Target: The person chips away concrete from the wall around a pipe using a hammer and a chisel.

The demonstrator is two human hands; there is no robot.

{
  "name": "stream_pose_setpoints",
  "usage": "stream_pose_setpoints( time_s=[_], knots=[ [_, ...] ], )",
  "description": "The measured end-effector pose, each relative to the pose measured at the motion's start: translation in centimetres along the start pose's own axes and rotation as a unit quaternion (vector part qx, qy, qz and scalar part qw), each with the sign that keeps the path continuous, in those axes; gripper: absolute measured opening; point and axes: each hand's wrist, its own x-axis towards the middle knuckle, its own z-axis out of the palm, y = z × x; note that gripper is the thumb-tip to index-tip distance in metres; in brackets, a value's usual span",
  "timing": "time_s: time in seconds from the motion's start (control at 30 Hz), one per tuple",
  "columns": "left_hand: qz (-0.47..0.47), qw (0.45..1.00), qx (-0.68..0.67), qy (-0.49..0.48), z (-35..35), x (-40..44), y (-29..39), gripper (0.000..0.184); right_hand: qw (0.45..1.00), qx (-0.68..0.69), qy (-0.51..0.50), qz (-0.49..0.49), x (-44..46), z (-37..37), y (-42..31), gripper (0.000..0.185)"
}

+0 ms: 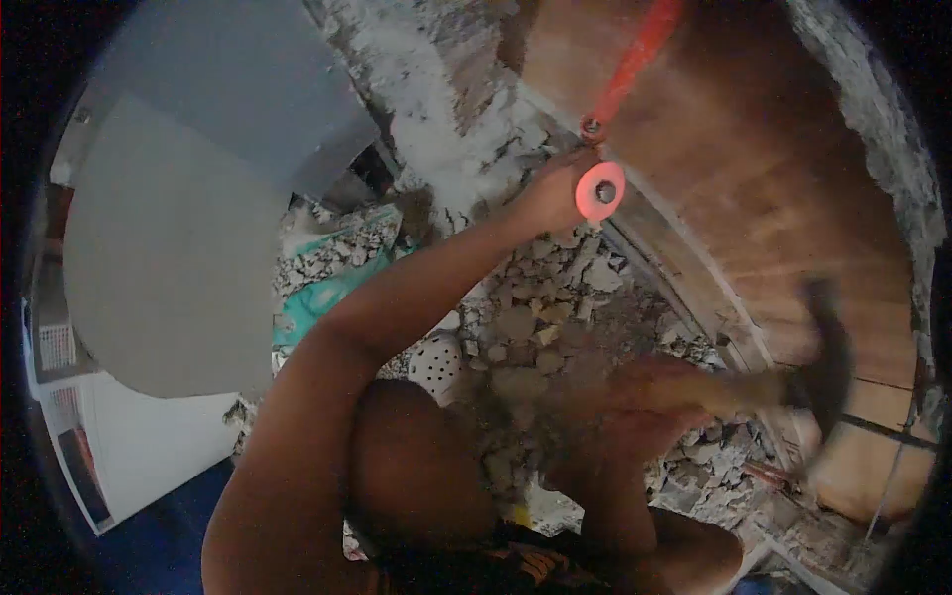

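My left hand (563, 186) is wrapped round the grip of a red chisel (635, 64). Its blade reaches up against the brown panel (734, 149), though I cannot tell exactly where its tip sits. A round pink guard with the metal striking end in its middle faces me beside the hand. Lower right, my right hand (654, 402), smeared by motion, is closed on the light handle of a claw hammer (828, 357). The dark hammer head is apart from the chisel, over the panel's lower part.
Broken rubble (535, 327) covers the floor between my arms. A white clog with holes (436, 367) stands among it beside my bent knee (416, 456). A turquoise bag (322, 302) with debris lies left. Rough broken masonry (883, 109) edges the panel; a large grey board (169, 248) stands left.
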Motion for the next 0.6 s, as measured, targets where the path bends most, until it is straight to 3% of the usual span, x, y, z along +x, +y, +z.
stream_pose_setpoints(
  time_s=[0.03,0.1,0.13,0.17,0.2,0.23,0.27,0.3,0.37,0.43,0.5,0.57,0.6],
  knots=[
    [0.043,0.998,-0.030,0.022,-0.2,0.4,0.1,0.033,0.945,-0.315,-0.072,-0.047,1.2,4.6,2.0,0.041],
    [0.056,0.998,-0.013,0.020,-0.3,0.2,-0.5,0.033,0.798,-0.487,-0.332,-0.122,2.7,6.8,2.8,0.049],
    [0.073,0.997,0.000,0.015,-0.3,0.1,-1.0,0.034,0.789,-0.503,-0.325,-0.137,3.3,5.8,3.0,0.048],
    [0.071,0.997,0.004,0.019,-0.3,0.0,-1.2,0.034,0.790,-0.544,-0.249,-0.134,3.7,3.7,3.0,0.047],
    [0.085,0.996,-0.003,0.039,-0.1,-0.2,-1.5,0.034,0.733,-0.661,-0.117,-0.111,4.2,1.1,2.8,0.046],
    [0.102,0.993,-0.011,0.060,0.0,-0.2,-1.6,0.035,0.552,-0.832,0.033,-0.040,4.9,-1.0,2.7,0.045],
    [0.105,0.993,-0.009,0.062,-0.1,-0.1,-1.4,0.035,0.403,-0.908,0.111,0.031,5.3,-2.6,2.0,0.045],
    [0.108,0.994,-0.001,0.031,-0.2,-0.2,-1.3,0.037,0.360,-0.921,0.136,0.063,5.2,-2.7,2.0,0.045],
    [0.107,0.994,0.012,0.009,-0.4,-0.2,-1.7,0.039,0.453,-0.879,0.145,0.044,3.9,-1.9,0.8,0.045],
    [0.083,0.996,-0.004,0.042,-0.1,-0.2,-2.3,0.040,0.616,-0.776,0.136,-0.012,2.3,0.2,0.7,0.044],
    [0.067,0.996,-0.025,0.046,-0.5,-0.4,-1.3,0.040,0.869,-0.472,0.087,-0.121,0.7,3.9,1.1,0.043],
    [0.046,0.997,-0.043,0.051,-1.1,-0.4,-0.8,0.040,0.943,-0.287,0.061,-0.159,0.6,7.7,3.1,0.043],
    [0.062,0.995,-0.041,0.060,-1.2,-0.2,-0.7,0.039,0.956,-0.249,0.001,-0.154,0.8,7.9,3.3,0.042]
  ],
)
